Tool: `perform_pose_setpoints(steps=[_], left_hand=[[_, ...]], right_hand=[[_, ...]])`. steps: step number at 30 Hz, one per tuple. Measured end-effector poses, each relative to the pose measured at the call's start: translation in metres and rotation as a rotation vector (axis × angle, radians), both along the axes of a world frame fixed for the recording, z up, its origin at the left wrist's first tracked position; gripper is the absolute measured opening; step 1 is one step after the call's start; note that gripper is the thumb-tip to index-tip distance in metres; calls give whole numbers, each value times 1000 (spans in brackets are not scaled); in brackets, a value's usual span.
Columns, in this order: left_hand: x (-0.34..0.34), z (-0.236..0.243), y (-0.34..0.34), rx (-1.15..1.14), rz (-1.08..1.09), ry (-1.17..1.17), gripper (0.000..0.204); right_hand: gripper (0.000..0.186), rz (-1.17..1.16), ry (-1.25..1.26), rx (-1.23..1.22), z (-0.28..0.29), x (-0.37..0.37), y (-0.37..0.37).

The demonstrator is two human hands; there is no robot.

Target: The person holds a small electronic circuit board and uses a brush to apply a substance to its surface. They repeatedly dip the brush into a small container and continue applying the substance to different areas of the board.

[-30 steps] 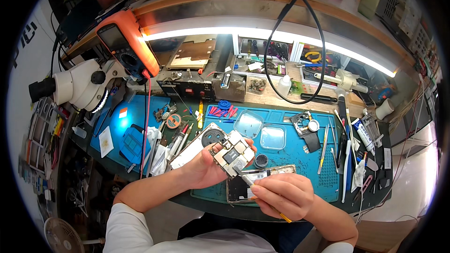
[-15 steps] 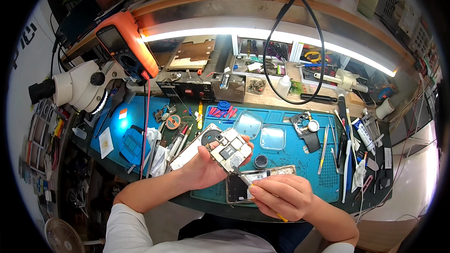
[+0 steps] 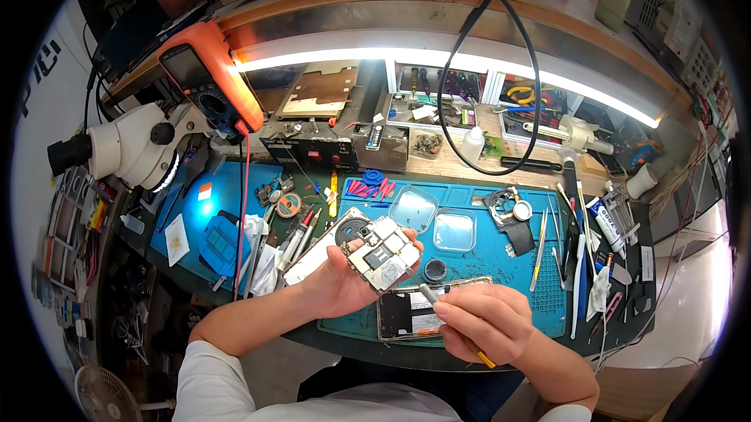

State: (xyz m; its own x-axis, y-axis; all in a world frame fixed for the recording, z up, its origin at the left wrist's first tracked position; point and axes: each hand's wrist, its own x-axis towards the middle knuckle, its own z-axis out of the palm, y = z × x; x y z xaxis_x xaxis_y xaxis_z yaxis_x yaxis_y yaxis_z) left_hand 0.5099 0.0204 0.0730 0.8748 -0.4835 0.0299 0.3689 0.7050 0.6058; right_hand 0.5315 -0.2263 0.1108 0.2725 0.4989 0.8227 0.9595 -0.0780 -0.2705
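Note:
My left hand grips a small phone circuit board with metal shields, tilted up toward me. My right hand is closed round a slim tool with a silvery front and yellow handle, its dark tip at or just beside the board's lower right edge; contact is unclear. An opened phone body lies under my hands, near a small jar of dark material. A white phone shell with a dark ring lies behind my left hand.
Clear trays, small parts, tweezers and brushes share the blue mat. A microscope and orange multimeter stand left. A power unit is at the back; a cable loop hangs above.
My right hand and the tool have moved slightly right, drawing the tip toward the board's edge. The board in my left hand has shifted slightly left.

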Motion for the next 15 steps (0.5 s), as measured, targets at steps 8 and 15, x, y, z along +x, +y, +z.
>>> perform_pose_setpoints(steps=[8,15], left_hand=[[-2,7,-3,72,31,8,113],[-1,2,-1,5,22,14,112]], right_hand=[[35,9,-46,-31,-6,0,6],[36,26,-51,-40,-7,0,6]])
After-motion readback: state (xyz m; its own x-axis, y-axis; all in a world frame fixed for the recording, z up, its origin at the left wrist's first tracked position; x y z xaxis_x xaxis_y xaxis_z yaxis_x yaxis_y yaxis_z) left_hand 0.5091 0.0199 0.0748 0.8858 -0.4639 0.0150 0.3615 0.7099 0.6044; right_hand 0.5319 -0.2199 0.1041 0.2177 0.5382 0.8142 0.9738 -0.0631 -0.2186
